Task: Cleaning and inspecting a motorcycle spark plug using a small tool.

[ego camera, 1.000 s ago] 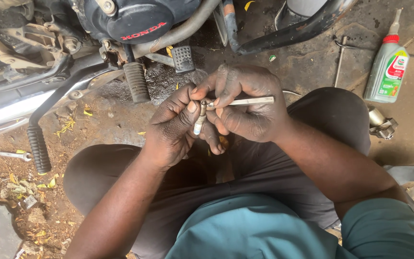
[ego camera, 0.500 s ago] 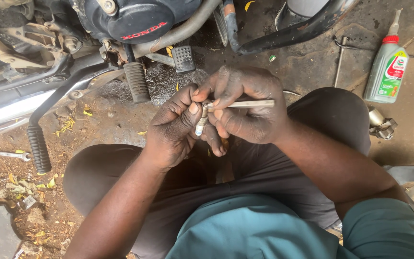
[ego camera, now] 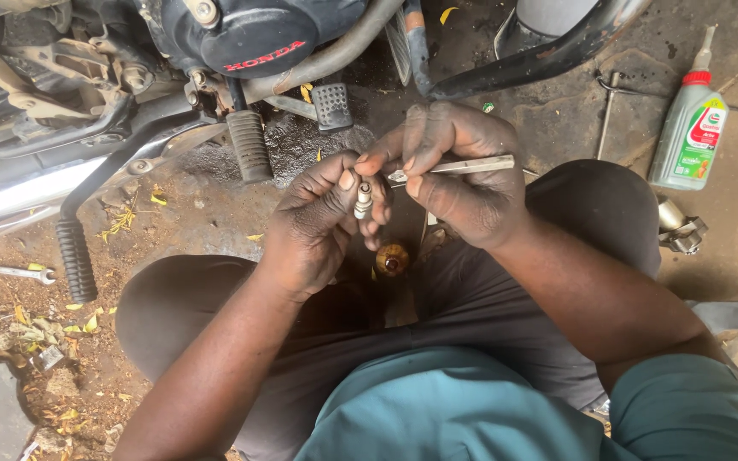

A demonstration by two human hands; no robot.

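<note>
A spanner (ego camera: 14, 272) lies on the dirt floor at far left. The left hand (ego camera: 313, 224) pinches a small spark plug (ego camera: 364, 199) upright; touching its tip, the right hand (ego camera: 459, 175) grips a thin metal file (ego camera: 463, 166). A green oil bottle (ego camera: 689, 128) stands at right.

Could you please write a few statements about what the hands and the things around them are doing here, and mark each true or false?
1. The left hand holds a small spark plug. True.
2. The right hand is empty. False: it holds a thin metal tool.
3. A green bottle stands upright on the ground. True.
4. The wrench lies on the person's lap. False: it lies on the dirt beside the motorcycle.
</note>
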